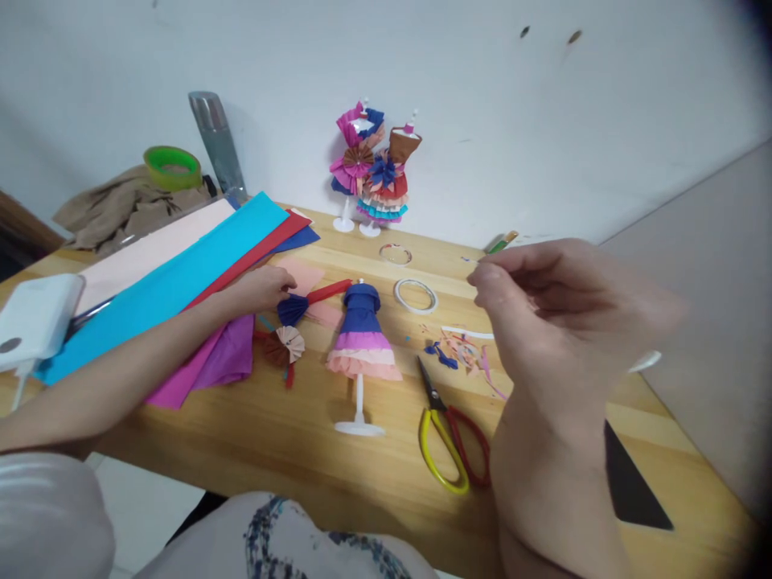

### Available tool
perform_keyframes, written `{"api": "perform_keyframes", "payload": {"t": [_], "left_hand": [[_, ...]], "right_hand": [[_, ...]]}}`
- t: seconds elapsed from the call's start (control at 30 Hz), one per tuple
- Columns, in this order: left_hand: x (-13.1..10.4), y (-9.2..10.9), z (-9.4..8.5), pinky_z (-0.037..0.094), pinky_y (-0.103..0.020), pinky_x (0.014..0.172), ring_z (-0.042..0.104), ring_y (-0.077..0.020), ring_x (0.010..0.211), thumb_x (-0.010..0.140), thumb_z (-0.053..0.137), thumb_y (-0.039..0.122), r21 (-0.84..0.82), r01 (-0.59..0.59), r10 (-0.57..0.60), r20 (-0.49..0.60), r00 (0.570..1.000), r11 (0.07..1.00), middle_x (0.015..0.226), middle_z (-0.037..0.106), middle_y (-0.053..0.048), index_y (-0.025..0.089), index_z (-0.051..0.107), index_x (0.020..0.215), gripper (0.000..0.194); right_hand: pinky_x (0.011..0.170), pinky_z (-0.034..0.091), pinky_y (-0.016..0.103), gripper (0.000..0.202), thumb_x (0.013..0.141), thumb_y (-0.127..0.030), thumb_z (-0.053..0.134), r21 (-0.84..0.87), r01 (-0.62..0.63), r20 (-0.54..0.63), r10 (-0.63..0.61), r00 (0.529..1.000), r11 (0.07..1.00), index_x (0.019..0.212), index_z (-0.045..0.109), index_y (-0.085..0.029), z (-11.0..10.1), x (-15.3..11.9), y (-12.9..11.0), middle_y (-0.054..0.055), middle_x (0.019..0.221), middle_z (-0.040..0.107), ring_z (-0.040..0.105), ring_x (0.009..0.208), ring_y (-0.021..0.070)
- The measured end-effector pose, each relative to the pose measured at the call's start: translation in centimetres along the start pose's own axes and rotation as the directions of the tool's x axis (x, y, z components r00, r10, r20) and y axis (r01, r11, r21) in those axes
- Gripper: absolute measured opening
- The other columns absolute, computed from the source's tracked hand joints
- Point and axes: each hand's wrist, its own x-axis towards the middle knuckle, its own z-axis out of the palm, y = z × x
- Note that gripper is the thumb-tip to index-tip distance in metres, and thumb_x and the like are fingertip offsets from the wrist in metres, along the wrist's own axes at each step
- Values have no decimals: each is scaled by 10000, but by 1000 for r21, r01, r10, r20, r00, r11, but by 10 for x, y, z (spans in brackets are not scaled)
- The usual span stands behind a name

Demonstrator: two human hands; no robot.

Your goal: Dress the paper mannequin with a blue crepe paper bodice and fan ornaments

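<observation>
My left hand point(265, 289) rests over the paper pieces at left centre, fingers curled in. Just under its fingertips lies a blue pleated paper piece point(293, 310); what the fingers hold, if anything, is hidden. A red paper strip point(329, 291) runs from there toward a small mannequin stand in a paper dress point(360, 342), blue above with purple and pink ruffles. Below my left hand are a brown paper fan point(276, 347) and a cream paper fan point(293, 344). Raised close to the camera, my right hand point(555, 330) pinches thumb and forefinger together; nothing between them can be made out.
Scissors point(443, 418) lie before my right hand, beside paper scraps point(461, 354) and a tape roll point(416, 297). Two dressed mannequins point(359, 157) stand by the wall. Coloured paper sheets point(174, 269), a white charger point(39, 318), green tape point(172, 166) and a bottle point(218, 145) occupy the left.
</observation>
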Motion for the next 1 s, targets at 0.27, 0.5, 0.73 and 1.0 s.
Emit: {"api": "perform_keyframes", "payload": {"t": [0.27, 0.5, 0.73, 1.0], "left_hand": [[-12, 20, 0, 456, -266, 783, 654, -208, 868, 877, 536, 345, 30, -26, 24, 72, 997, 999, 961, 728, -111, 158, 758, 909, 292], [-18, 37, 10, 463, -349, 802, 627, -281, 925, 873, 529, 489, 166, -36, 16, 122, 992, 985, 957, 665, -162, 106, 711, 928, 428], [-12, 44, 17, 461, -341, 739, 633, -286, 933, 808, 550, 306, 173, 6, -28, 127, 991, 985, 985, 671, -154, 124, 684, 937, 260], [-9, 46, 7, 439, -326, 738, 646, -274, 951, 805, 518, 223, 122, 46, -57, 87, 995, 991, 963, 725, -123, 165, 684, 820, 176]], "right_hand": [[513, 412, 304, 149, 799, -176, 646, 5, -35, 18, 35, 999, 999, 675, 641, -258, 8, 0, -5, -38, 583, 576, 519, 515, 142], [538, 443, 332, 154, 828, -196, 637, -11, -42, 68, 42, 997, 999, 703, 648, -283, 10, -2, -2, -23, 621, 605, 533, 537, 164], [541, 437, 322, 157, 816, -151, 639, -26, 33, 95, -31, 995, 999, 708, 646, -266, 10, -3, -1, -29, 636, 614, 538, 548, 153], [541, 440, 333, 175, 815, -135, 628, -42, 48, 126, -43, 991, 998, 718, 640, -279, 11, -4, -5, -19, 650, 625, 550, 562, 172]]}}
